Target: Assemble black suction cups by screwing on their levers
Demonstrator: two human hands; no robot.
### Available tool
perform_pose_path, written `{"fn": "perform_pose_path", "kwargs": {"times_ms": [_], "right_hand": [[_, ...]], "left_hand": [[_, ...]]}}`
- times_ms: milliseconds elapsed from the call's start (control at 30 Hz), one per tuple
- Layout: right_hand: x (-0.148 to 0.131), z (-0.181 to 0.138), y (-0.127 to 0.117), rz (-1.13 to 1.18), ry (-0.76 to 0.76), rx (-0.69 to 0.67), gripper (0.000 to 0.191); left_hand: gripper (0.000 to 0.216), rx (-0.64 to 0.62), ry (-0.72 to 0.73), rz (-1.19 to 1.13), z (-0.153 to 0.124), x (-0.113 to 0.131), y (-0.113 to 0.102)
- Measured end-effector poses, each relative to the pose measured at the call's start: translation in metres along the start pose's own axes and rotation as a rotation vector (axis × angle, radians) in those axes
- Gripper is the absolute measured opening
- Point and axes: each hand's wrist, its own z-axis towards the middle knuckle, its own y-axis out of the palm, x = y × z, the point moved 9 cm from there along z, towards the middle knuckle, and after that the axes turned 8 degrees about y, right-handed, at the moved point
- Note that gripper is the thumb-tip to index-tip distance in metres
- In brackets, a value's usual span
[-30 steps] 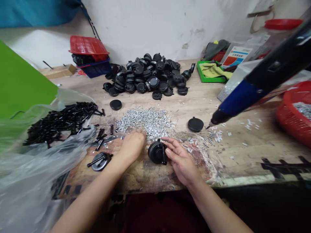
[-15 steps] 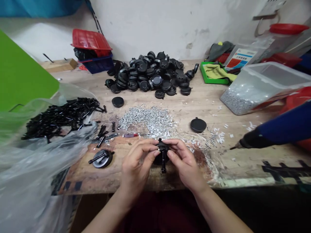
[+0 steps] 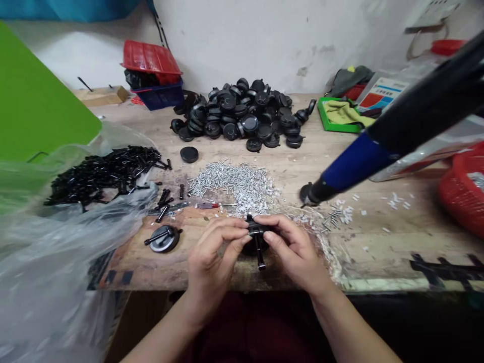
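A black round suction-cup mount (image 3: 248, 248) with a shiny black lever (image 3: 260, 258) pointing toward me is at the bench's front edge. My left hand (image 3: 216, 249) pinches its left side with thumb and fingers; something tiny at these fingertips is too small to name. On the other side, my right hand (image 3: 297, 252) grips the mount, its thumb beside the lever's joint. To the left lies a similar mount (image 3: 166, 239) with a lever across its pale grey face. Beyond my hands spreads a pile of silver screws (image 3: 230, 181), with small white plastic pieces (image 3: 255, 205) at its near edge.
A blue-and-black power screwdriver (image 3: 351, 161) slants in from the upper right, its tip over a black cup (image 3: 304, 190). Black cups (image 3: 238, 113) are heaped by the wall. Black levers (image 3: 102, 174) fill a plastic bag (image 3: 45, 257) at left. A small screwdriver (image 3: 207, 205) lies beyond my hands.
The power screwdriver has swung leftward, over the single cup on the right. The lever in my hands has tilted slightly, its free end rightward; both hands keep their hold. My view has shifted a little.
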Motion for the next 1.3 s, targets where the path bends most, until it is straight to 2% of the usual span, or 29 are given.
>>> {"fn": "perform_pose_path", "kwargs": {"times_ms": [100,200,300,400,567,767,900,967,1067,1133,1200,1300], "right_hand": [[0.001,0.0,0.001,0.02,0.013,0.009,0.023],[0.012,-0.001,0.006,0.206,0.073,0.016,0.022],[0.025,-0.003,0.015,0.448,0.143,0.019,0.021],[0.033,-0.004,0.021,0.556,0.19,0.017,0.02],[0.035,-0.004,0.021,0.54,0.198,0.039,0.019],[0.038,-0.005,0.021,0.504,0.23,0.074,0.019],[0.04,-0.005,0.035,0.475,0.285,0.072,0.018],[0.039,-0.005,0.046,0.443,0.301,0.069,0.018],[0.032,-0.003,0.065,0.361,0.292,0.015,0.018],[0.023,0.001,0.077,0.237,0.277,-0.048,0.018],[0.011,0.01,0.086,0.03,0.24,-0.129,0.02],[-0.009,0.037,0.101,-0.367,0.11,-0.256,0.018]], "left_hand": [[0.016,-0.011,0.117,0.073,0.003,0.011,0.0],[0.019,-0.013,0.196,0.143,0.003,0.019,0.002],[0.023,0.02,0.158,0.167,0.0,0.017,0.0],[0.025,-0.007,0.157,0.182,-0.004,0.018,0.002],[0.035,-0.164,0.232,0.26,-0.016,0.023,0.014],[0.046,-0.311,0.121,0.131,-0.034,0.003,0.02],[0.077,-0.371,0.039,0.155,-0.046,-0.009,0.024],[0.081,-0.305,-0.006,0.206,-0.049,-0.017,0.019],[0.066,-0.138,-0.062,0.208,-0.052,-0.029,0.002],[0.059,-0.05,-0.136,0.127,-0.053,-0.041,-0.011],[0.049,0.031,-0.331,-0.066,-0.057,-0.064,-0.022],[0.028,0.197,-0.75,-0.557,-0.074,-0.1,-0.026]]}}
